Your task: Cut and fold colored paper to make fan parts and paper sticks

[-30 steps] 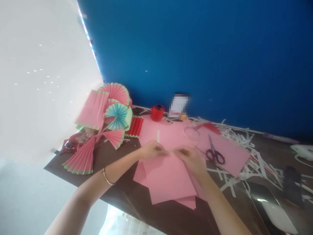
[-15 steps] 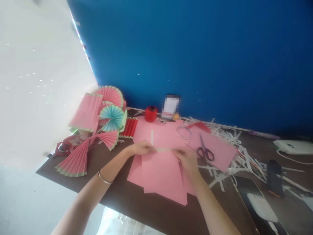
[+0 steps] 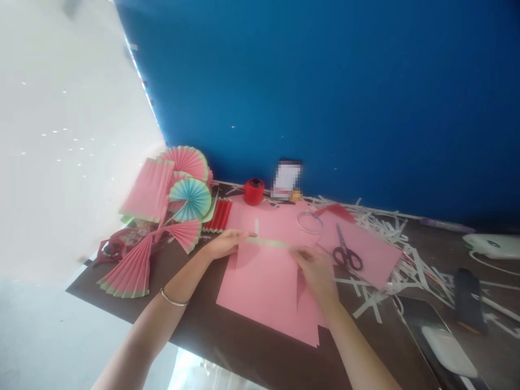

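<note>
A pink paper sheet (image 3: 266, 279) hangs between my two hands, with a pale green strip (image 3: 270, 242) along its upper edge. My left hand (image 3: 225, 244) is closed at the left end of that edge, fingertips pinched. At the right end, my right hand (image 3: 314, 266) pinches the edge too. Under and around the held sheet lie more pink sheets (image 3: 276, 324). A short pale strip (image 3: 257, 226) rests on the pink paper just behind the left fingertips. Scissors (image 3: 346, 254) with dark handles lie on pink paper to the right of my right hand.
Pleated paper fans (image 3: 128, 268) pile up at the left, beside a red pleated paper (image 3: 219, 214). A red tape roll (image 3: 254, 192) and a bangle (image 3: 310, 222) sit farther back. White paper scraps (image 3: 385, 230), a dark phone-like slab (image 3: 418, 325) and a white device (image 3: 493, 245) occupy the right.
My hands have moved apart along the sheet's upper edge, so more of the pale green strip shows between them. The view has shifted slightly.
</note>
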`<action>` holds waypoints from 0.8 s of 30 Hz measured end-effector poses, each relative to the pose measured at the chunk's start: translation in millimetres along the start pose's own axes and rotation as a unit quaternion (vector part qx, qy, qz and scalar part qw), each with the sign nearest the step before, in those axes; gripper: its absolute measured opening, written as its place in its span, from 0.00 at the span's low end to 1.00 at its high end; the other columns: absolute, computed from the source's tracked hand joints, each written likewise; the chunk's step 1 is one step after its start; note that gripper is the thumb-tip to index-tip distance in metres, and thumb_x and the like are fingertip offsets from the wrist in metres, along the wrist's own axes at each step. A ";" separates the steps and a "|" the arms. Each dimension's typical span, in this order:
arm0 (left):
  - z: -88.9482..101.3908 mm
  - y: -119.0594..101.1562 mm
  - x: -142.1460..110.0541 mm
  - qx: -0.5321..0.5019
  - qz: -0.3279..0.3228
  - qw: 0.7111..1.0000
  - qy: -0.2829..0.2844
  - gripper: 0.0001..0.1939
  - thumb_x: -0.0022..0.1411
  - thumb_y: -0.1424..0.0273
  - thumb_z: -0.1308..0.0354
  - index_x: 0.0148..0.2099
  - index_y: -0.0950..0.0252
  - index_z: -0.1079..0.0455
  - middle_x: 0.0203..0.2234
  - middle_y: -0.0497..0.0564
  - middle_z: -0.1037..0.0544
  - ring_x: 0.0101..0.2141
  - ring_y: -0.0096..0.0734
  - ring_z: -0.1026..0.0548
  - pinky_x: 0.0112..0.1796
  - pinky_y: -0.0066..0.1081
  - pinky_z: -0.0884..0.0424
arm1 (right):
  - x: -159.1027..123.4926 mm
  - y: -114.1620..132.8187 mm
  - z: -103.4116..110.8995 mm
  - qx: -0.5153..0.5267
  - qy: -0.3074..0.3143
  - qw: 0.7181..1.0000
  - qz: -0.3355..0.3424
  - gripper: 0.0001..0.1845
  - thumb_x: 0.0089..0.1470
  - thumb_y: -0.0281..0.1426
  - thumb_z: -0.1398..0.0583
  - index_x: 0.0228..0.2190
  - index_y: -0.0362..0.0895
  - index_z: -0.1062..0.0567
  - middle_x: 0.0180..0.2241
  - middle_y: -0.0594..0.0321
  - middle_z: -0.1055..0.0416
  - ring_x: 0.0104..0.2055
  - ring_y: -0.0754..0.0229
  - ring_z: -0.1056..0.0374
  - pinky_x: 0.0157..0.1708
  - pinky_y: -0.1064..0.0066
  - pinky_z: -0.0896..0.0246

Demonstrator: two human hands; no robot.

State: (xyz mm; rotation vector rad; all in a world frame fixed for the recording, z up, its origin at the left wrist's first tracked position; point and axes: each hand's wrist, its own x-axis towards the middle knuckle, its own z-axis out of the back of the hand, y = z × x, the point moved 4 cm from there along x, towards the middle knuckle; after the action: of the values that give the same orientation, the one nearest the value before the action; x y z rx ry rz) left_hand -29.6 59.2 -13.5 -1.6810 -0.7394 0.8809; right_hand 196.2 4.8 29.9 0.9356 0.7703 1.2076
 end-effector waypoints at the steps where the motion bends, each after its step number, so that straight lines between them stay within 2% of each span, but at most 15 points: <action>1: 1.5 -2.2 1.3 0.035 -0.030 0.998 -0.030 0.23 0.55 0.56 0.44 0.46 0.68 0.29 0.33 0.55 0.25 0.37 0.32 0.28 0.40 0.30 0.34 | -1.3 3.0 -0.3 -0.015 0.007 1.000 0.002 0.15 0.46 0.42 0.42 0.25 0.43 0.24 0.25 0.60 0.27 0.27 0.58 0.34 0.26 0.69 0.40; 3: 8.9 -8.7 2.5 0.104 -0.098 0.979 -0.144 0.19 0.56 0.60 0.45 0.43 0.68 0.28 0.36 0.55 0.24 0.39 0.33 0.28 0.41 0.30 0.34 | -3.1 8.7 -1.2 -0.043 0.010 0.999 0.020 0.18 0.51 0.43 0.46 0.30 0.44 0.23 0.29 0.58 0.25 0.31 0.55 0.31 0.29 0.67 0.38; 5: 18.4 -16.1 -0.6 0.152 -0.158 0.933 -0.285 0.17 0.58 0.63 0.47 0.43 0.69 0.29 0.38 0.55 0.24 0.40 0.34 0.28 0.42 0.30 0.34 | -3.5 12.0 -4.2 -0.067 0.000 0.996 0.052 0.20 0.54 0.42 0.50 0.35 0.44 0.24 0.35 0.56 0.25 0.39 0.52 0.31 0.37 0.64 0.37; 7: 24.1 -21.7 -5.1 0.187 -0.203 0.886 -0.372 0.15 0.59 0.66 0.51 0.44 0.69 0.30 0.38 0.55 0.25 0.39 0.33 0.28 0.42 0.31 0.34 | -3.0 12.4 -11.6 -0.092 -0.001 0.992 0.089 0.19 0.54 0.40 0.49 0.38 0.44 0.25 0.41 0.54 0.27 0.44 0.51 0.32 0.44 0.60 0.39; 12: 29.9 -24.8 -11.6 0.215 -0.240 0.846 -0.425 0.13 0.61 0.70 0.56 0.42 0.67 0.32 0.36 0.55 0.25 0.40 0.34 0.28 0.44 0.33 0.34 | -2.3 9.6 -42.2 -0.098 0.125 0.970 0.184 0.20 0.55 0.38 0.49 0.47 0.45 0.30 0.49 0.55 0.32 0.50 0.54 0.35 0.49 0.59 0.41; 15: 35.8 -23.8 -17.8 0.193 -0.233 0.813 -0.498 0.13 0.62 0.71 0.57 0.44 0.67 0.33 0.40 0.56 0.26 0.44 0.36 0.30 0.47 0.35 0.37 | 0.0 6.5 -48.4 -0.138 0.109 0.966 0.188 0.23 0.55 0.39 0.49 0.51 0.44 0.34 0.53 0.53 0.36 0.54 0.52 0.40 0.53 0.56 0.45; 17: 37.9 -23.6 -20.4 0.179 -0.229 0.798 -0.528 0.13 0.61 0.72 0.56 0.45 0.67 0.34 0.41 0.56 0.27 0.46 0.37 0.31 0.49 0.36 0.38 | 0.9 4.8 -52.8 -0.191 0.102 0.955 0.203 0.28 0.53 0.41 0.47 0.54 0.44 0.38 0.56 0.52 0.40 0.58 0.50 0.45 0.55 0.52 0.50; 21: 41.1 -21.6 -21.6 0.166 -0.224 0.782 -0.557 0.14 0.59 0.77 0.58 0.44 0.66 0.35 0.41 0.56 0.28 0.46 0.36 0.32 0.50 0.36 0.39 | 0.7 2.1 -64.8 -0.250 0.126 0.925 0.257 0.37 0.49 0.39 0.44 0.59 0.49 0.48 0.59 0.56 0.46 0.60 0.49 0.50 0.58 0.49 0.57; 24: 44.1 -17.6 -21.5 0.163 -0.226 0.768 -0.576 0.16 0.57 0.79 0.59 0.42 0.67 0.34 0.40 0.56 0.28 0.46 0.35 0.32 0.51 0.37 0.39 | 3.9 1.5 -69.7 -0.258 0.113 0.921 0.270 0.34 0.51 0.37 0.45 0.59 0.50 0.49 0.58 0.57 0.44 0.60 0.51 0.49 0.57 0.50 0.55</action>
State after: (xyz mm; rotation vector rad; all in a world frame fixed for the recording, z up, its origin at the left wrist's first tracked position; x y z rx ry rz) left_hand -79.1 68.6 -0.3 -0.4321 -1.5985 1.5512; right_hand 134.6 21.3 1.4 0.5801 0.3304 1.9154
